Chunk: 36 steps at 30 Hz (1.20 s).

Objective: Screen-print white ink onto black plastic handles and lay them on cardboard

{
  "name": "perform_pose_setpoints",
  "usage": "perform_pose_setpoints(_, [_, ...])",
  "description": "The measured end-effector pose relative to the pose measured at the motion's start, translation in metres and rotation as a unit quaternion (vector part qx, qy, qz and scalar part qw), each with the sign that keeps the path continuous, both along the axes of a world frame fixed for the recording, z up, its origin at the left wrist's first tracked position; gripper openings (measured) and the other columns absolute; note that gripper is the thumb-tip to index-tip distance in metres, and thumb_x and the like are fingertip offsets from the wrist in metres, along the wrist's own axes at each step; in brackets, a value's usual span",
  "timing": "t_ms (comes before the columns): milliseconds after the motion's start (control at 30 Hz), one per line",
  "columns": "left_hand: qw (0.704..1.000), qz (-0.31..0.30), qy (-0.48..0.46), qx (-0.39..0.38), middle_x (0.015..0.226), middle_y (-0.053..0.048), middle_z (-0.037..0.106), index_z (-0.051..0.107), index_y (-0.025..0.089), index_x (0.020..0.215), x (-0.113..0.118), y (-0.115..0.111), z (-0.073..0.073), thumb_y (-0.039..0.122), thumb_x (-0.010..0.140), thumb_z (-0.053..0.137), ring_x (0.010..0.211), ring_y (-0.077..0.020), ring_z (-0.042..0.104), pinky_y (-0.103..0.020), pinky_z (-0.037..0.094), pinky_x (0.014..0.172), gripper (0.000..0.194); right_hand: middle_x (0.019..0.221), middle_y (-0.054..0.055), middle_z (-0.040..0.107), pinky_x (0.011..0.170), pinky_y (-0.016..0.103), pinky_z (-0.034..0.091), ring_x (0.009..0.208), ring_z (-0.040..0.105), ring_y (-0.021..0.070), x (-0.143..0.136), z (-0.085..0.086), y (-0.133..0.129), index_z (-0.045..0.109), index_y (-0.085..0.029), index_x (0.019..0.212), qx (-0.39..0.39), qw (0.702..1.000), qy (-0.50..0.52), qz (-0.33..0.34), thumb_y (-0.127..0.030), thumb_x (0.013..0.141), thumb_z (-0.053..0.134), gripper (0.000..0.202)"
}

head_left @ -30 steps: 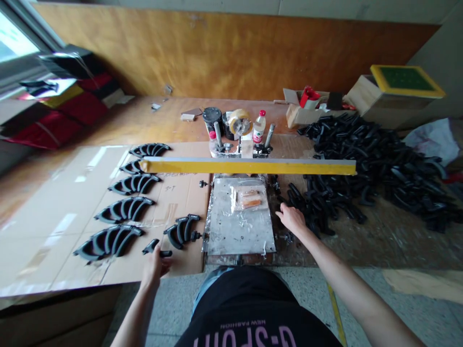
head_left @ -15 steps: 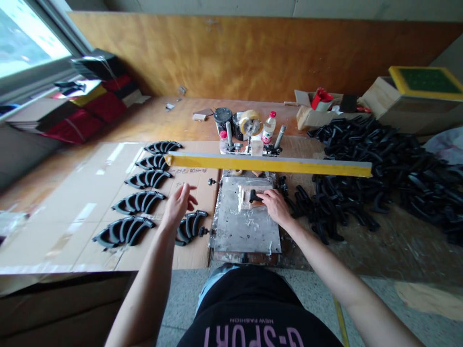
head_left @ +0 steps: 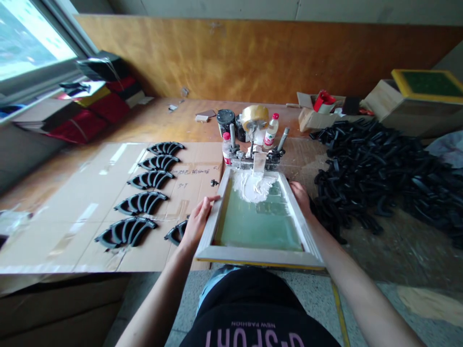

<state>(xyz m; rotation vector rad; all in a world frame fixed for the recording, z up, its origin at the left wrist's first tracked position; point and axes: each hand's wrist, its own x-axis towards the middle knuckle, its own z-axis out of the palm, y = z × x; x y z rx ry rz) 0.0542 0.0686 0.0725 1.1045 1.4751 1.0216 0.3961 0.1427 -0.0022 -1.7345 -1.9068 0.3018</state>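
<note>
A silkscreen frame [head_left: 249,255] with a pale rim and green mesh [head_left: 258,226] lies lowered in front of me. White paste [head_left: 255,185] is spread over the far part of its mesh. My left hand [head_left: 198,219] is at the frame's left side, one digit reaching onto the rim and the others partly hidden. At the right side, my right hand [head_left: 302,197] has its fingers bent against the rim, their tips hidden. The frame meets a metal hinge clamp [head_left: 258,161] at the back. It covers the metal base plate and the black curved piece on it.
Rows of black curved handles [head_left: 141,202] lie on cardboard [head_left: 83,193] at left. A large heap of similar black pieces [head_left: 369,168] is on the right. Behind the clamp stand a tape roll [head_left: 255,118], a bottle [head_left: 271,130] and a black tub [head_left: 224,121].
The screen frame has swung down from nearly edge-on to cover the base plate. My right hand has left the black piece for the frame's right side; my left hand has moved right to its left side.
</note>
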Motion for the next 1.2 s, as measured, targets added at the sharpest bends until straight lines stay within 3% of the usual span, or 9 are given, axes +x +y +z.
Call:
perform_pose_setpoints(67, [0.999, -0.012, -0.009, -0.047, 0.088, -0.004, 0.070, 0.057, 0.019, 0.132, -0.002, -0.010, -0.030, 0.063, 0.082, 0.053, 0.067, -0.0161, 0.062, -0.025, 0.047, 0.058, 0.067, 0.126, 0.015, 0.056, 0.103, 0.047, 0.041, 0.117, 0.052, 0.0277, 0.000, 0.013, 0.020, 0.061, -0.015, 0.122, 0.050, 0.999, 0.001, -0.022, -0.025, 0.091, 0.043, 0.037])
perform_pose_setpoints(167, [0.997, -0.006, -0.012, -0.075, 0.087, -0.004, 0.070, 0.044, 0.020, 0.144, -0.001, -0.014, -0.073, 0.057, 0.079, 0.061, 0.071, -0.0172, 0.064, -0.026, 0.049, 0.062, 0.076, 0.143, 0.015, 0.042, 0.108, 0.042, 0.037, 0.128, 0.043, 0.0274, -0.030, 0.032, 0.053, 0.048, -0.016, 0.136, 0.118, 0.991, -0.031, 0.051, -0.023, 0.083, 0.061, 0.055])
perform_pose_setpoints(333, [0.996, 0.020, 0.013, -0.085, 0.089, -0.005, 0.072, 0.054, 0.021, 0.135, 0.000, -0.009, -0.105, 0.053, 0.078, 0.062, 0.082, -0.0217, 0.067, -0.029, 0.052, 0.071, 0.066, 0.106, 0.014, 0.064, 0.089, 0.035, 0.046, 0.102, 0.058, 0.0254, -0.088, 0.042, 0.069, 0.061, -0.014, 0.109, -0.006, 0.978, -0.155, 0.137, -0.017, 0.086, 0.058, 0.024])
perform_pose_setpoints(433, [0.996, 0.008, 0.003, -0.084, 0.098, -0.006, 0.073, 0.057, 0.023, 0.133, -0.001, -0.010, -0.105, 0.054, 0.079, 0.061, 0.089, -0.0238, 0.068, -0.030, 0.052, 0.075, 0.062, 0.096, 0.013, 0.066, 0.082, 0.032, 0.044, 0.091, 0.059, 0.0230, -0.100, 0.037, 0.044, 0.062, -0.014, 0.097, -0.039, 0.967, -0.198, 0.154, -0.014, 0.089, 0.050, 0.014])
perform_pose_setpoints(667, [0.996, 0.003, -0.012, -0.089, 0.113, -0.009, 0.071, 0.055, 0.021, 0.135, 0.000, -0.011, -0.101, 0.055, 0.081, 0.060, 0.100, -0.0256, 0.066, -0.032, 0.052, 0.081, 0.065, 0.088, 0.006, 0.063, 0.070, 0.028, 0.040, 0.083, 0.056, 0.0195, -0.085, 0.045, -0.002, 0.062, -0.018, 0.085, -0.018, 0.909, -0.181, 0.376, -0.006, 0.078, 0.053, 0.016])
perform_pose_setpoints(867, [0.995, 0.008, -0.036, -0.089, 0.101, -0.009, 0.073, 0.054, 0.019, 0.136, 0.000, -0.012, -0.098, 0.056, 0.080, 0.060, 0.089, -0.0234, 0.068, -0.030, 0.052, 0.074, 0.067, 0.086, 0.007, 0.062, 0.074, 0.030, 0.040, 0.087, 0.054, 0.0207, -0.084, 0.036, 0.003, 0.064, -0.017, 0.086, 0.038, 0.940, -0.153, 0.302, -0.009, 0.084, 0.050, 0.017])
perform_pose_setpoints(1000, [0.994, 0.017, -0.039, -0.098, 0.089, -0.006, 0.072, 0.054, 0.020, 0.135, 0.001, -0.013, -0.092, 0.057, 0.080, 0.061, 0.075, -0.0200, 0.067, -0.027, 0.051, 0.063, 0.066, 0.090, 0.008, 0.064, 0.076, 0.029, 0.042, 0.089, 0.055, 0.0206, -0.083, 0.028, -0.011, 0.066, -0.017, 0.094, 0.048, 0.926, -0.155, 0.342, -0.011, 0.086, 0.050, 0.018])
perform_pose_setpoints(1100, [0.993, 0.014, -0.036, -0.110, 0.083, -0.005, 0.071, 0.054, 0.021, 0.135, 0.002, -0.012, -0.077, 0.056, 0.079, 0.062, 0.068, -0.0188, 0.065, -0.026, 0.049, 0.058, 0.067, 0.092, 0.004, 0.067, 0.076, 0.028, 0.043, 0.088, 0.059, 0.0190, -0.086, 0.039, 0.005, 0.066, -0.020, 0.097, 0.033, 0.947, -0.115, 0.297, -0.025, 0.088, 0.059, 0.012])
perform_pose_setpoints(1200, [0.994, 0.017, -0.041, -0.095, 0.084, -0.004, 0.071, 0.055, 0.022, 0.133, 0.002, -0.012, -0.048, 0.057, 0.079, 0.062, 0.070, -0.0188, 0.065, -0.025, 0.049, 0.058, 0.065, 0.105, 0.002, 0.069, 0.076, 0.027, 0.045, 0.089, 0.062, 0.0192, -0.091, 0.057, 0.045, 0.060, -0.027, 0.122, 0.019, 0.975, -0.086, 0.205, -0.034, 0.085, 0.066, 0.038])
